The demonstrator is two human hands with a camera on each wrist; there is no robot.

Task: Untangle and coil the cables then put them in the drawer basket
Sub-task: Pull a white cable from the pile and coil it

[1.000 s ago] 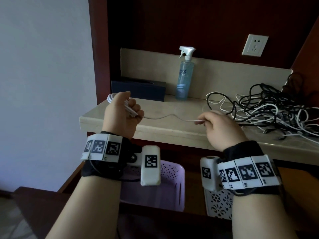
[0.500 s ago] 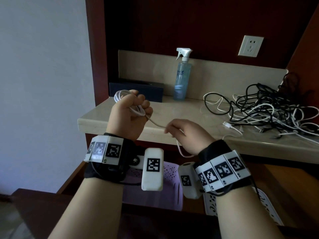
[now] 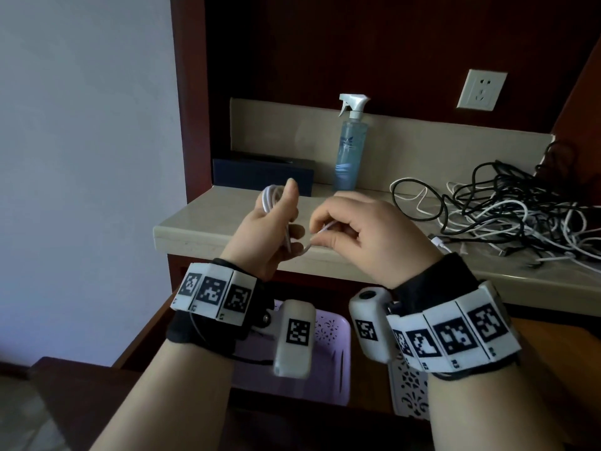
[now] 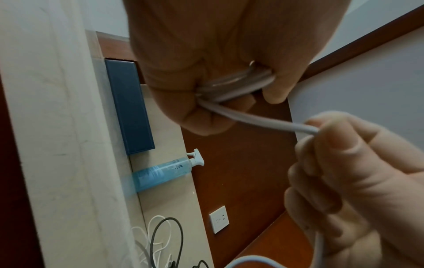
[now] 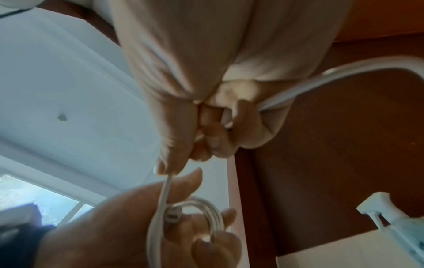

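Change: right hand [image 3: 367, 236] has closed in on the left hand [image 3: 270, 232] since a second ago; the slack between them is almost gone.
Meaning: this coil looks nearly done, I'd say.
Left hand: fingers curled round the white cable [image 3: 271, 198] loops.
Right hand: pinching the free strand.
Cable: over the counter [image 3: 201, 222] edge, loops upright, tail running right.
Waiting: tangled pile [image 3: 507, 216], basket [image 3: 328, 362] below.
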